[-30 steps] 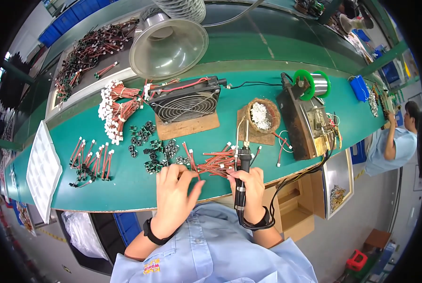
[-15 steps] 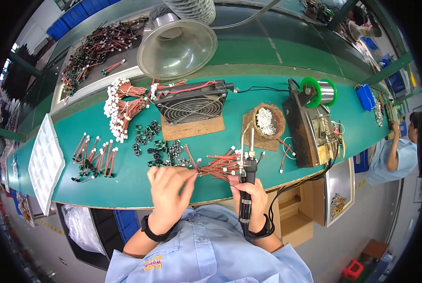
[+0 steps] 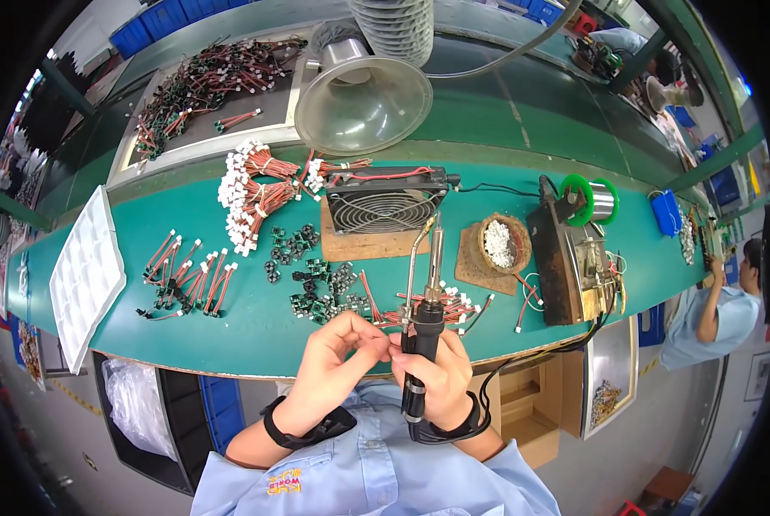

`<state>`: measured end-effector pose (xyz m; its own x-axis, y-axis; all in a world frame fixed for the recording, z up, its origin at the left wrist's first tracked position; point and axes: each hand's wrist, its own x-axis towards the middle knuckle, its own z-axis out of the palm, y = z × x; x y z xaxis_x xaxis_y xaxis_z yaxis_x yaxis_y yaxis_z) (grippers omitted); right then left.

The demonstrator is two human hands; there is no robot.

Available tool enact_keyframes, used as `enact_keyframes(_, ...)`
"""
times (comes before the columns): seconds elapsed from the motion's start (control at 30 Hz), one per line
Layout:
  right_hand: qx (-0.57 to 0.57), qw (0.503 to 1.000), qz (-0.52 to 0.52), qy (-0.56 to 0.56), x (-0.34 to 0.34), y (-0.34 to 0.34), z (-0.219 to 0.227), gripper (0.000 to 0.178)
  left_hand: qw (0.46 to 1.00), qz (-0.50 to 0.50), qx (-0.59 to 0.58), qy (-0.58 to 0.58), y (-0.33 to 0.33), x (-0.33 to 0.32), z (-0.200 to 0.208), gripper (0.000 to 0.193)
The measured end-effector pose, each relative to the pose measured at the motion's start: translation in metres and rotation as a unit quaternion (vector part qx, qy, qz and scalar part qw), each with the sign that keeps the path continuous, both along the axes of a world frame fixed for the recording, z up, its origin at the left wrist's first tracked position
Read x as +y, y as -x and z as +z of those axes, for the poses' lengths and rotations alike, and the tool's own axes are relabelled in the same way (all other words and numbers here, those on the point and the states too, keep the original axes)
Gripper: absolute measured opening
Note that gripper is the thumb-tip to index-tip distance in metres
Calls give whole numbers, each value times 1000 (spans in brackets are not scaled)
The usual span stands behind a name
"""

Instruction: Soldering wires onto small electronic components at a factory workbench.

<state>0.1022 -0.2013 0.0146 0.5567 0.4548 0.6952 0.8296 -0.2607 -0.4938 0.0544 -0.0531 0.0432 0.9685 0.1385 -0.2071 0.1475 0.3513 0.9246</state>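
My right hand (image 3: 441, 378) is wrapped round a soldering iron (image 3: 424, 340) with a black handle and a thin feed tube, its tip pointing away from me. My left hand (image 3: 338, 370) is closed in a pinch, fingertips meeting those of my right hand beside the handle. What the pinch holds is too small to make out. Just beyond the hands lies a pile of red wire leads (image 3: 454, 307) with white connectors, partly hidden by the iron. Small dark green circuit boards (image 3: 320, 292) are heaped beyond my left hand.
A black fan (image 3: 387, 206) stands at the back, with a bowl of white bits (image 3: 498, 242), a soldering station (image 3: 566, 258) and a solder spool (image 3: 603, 202) to its right. Left are finished-looking wired boards (image 3: 187, 279), bundled leads (image 3: 256, 193) and a white tray (image 3: 88, 279). An extractor hood (image 3: 363, 103) overhangs.
My left hand has moved right to meet the right fingertips, its fingers now pinched. My right hand has shifted slightly left and nearer me with the iron. The whole view has shifted a little.
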Motion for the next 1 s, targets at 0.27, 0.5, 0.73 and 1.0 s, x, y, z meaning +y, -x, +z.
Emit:
enact_keyframes(0.27,104,991,25,-74,-2,6,1,41,907,-17,-181,-381,9,9,3,14)
enact_keyframes(0.5,181,983,28,-18,-16,18,3,39,869,-61,-234,-431,10,4,-6,12)
enact_keyframes(0.73,316,942,15,-110,-20,27,-16,43,889,-81,-184,-411,16,3,-16,17)
enact_keyframes(1.0,360,924,-52,-115,-32,20,-12,44,769,69,-29,-634,3,49,-29,27)
